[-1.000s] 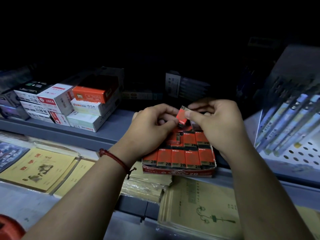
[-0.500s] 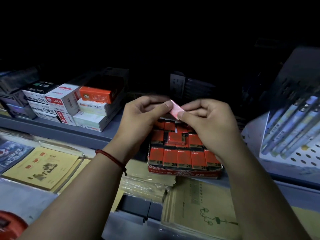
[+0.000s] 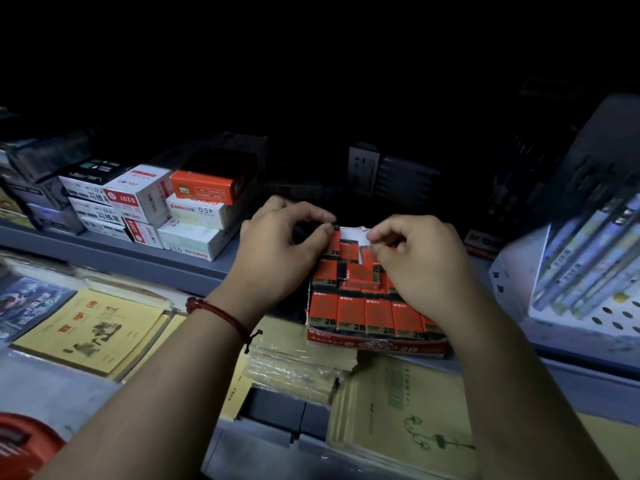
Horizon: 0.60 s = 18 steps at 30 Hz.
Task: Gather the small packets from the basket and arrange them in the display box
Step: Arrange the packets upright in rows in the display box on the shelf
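The display box (image 3: 377, 345) sits on the shelf (image 3: 104, 252) at centre, with packets (image 3: 349, 315) standing in rows inside. The left hand (image 3: 280, 252) and right hand (image 3: 420, 263) are over its far rows, fingertips pinching at packets there. A stack of cartons (image 3: 156, 209) is on the shelf to the left and a pen rack (image 3: 588, 251) to the right. Exercise books (image 3: 90, 336) lie nearer and lower.

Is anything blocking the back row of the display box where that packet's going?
Nothing visible does. The left hand pinches the packet at the back row of the display box, beside an open gap. One loose packet lies crosswise on the middle row, in front of that gap, not in it.
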Tool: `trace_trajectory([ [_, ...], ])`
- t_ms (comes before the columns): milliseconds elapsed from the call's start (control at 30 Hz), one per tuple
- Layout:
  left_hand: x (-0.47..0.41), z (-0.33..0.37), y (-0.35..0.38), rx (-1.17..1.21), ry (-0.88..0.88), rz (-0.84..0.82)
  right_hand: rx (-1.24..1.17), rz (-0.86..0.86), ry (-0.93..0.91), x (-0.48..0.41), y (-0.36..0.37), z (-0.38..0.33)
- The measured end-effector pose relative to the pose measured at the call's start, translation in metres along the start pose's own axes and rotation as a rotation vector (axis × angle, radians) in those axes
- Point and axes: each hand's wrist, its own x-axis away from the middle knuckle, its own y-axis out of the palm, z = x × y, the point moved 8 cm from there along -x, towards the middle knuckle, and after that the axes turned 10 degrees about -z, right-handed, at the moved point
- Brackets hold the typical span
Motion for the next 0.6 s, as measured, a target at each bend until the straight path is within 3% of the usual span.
trace_trajectory([
  [400,0.005,0.014,-0.002,0.012,0.065,0.02,0.274,-0.174,0.045,-0.002,0.015,-0.013],
  [600,0.009,0.024,0.0,0.043,0.146,0.086,0.27,-0.172,0.044,0.0,0.015,-0.014],
])
